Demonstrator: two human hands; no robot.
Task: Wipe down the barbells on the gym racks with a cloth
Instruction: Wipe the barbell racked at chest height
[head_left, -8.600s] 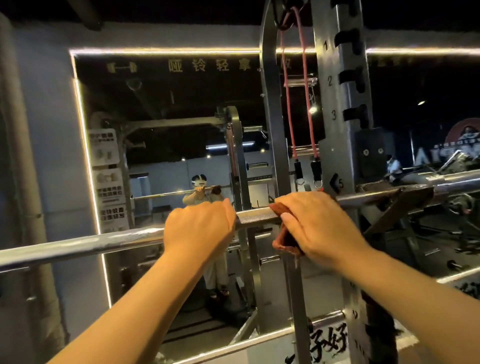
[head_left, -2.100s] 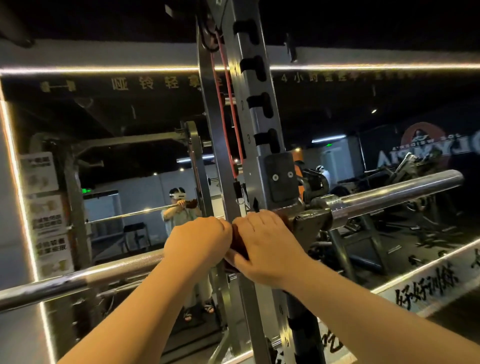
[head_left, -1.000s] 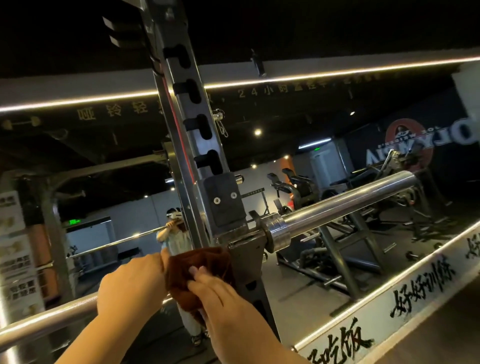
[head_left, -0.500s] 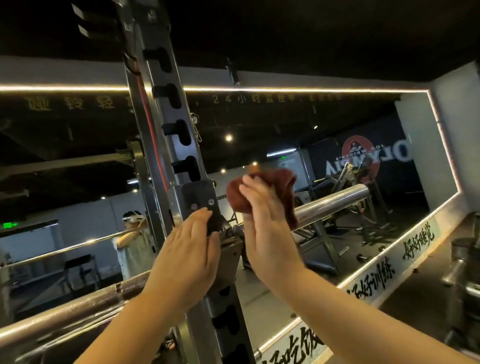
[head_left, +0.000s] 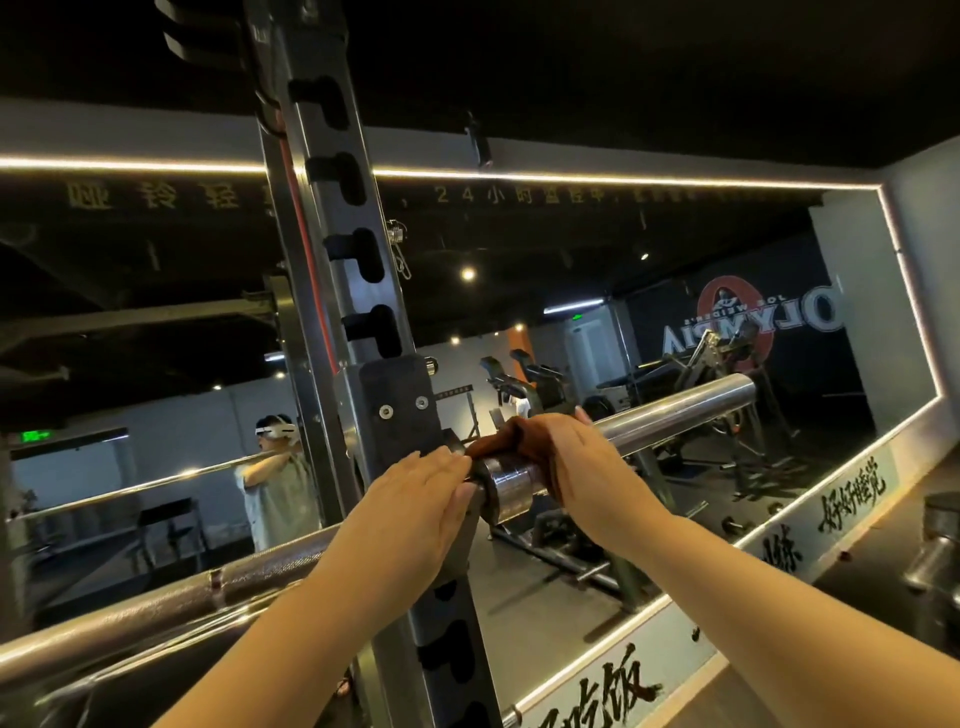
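A steel barbell (head_left: 670, 415) rests on the hook of a dark rack upright (head_left: 395, 405) and runs from the lower left to the right. My right hand (head_left: 582, 467) presses a brown cloth (head_left: 498, 441) over the thick sleeve just right of the collar (head_left: 506, 486). My left hand (head_left: 415, 499) lies flat with fingers together against the rack hook at the collar, holding nothing. Most of the cloth is hidden under my right hand.
A wall mirror (head_left: 675, 322) with a lit edge stands right behind the rack and reflects gym machines and a person. A red band (head_left: 306, 249) hangs along the upright. Metal gear (head_left: 940, 551) sits at the right edge.
My right hand has come down from above the bar and laid the cloth over the sleeve. My left hand has stayed at the rack hook. The view has shifted a little.
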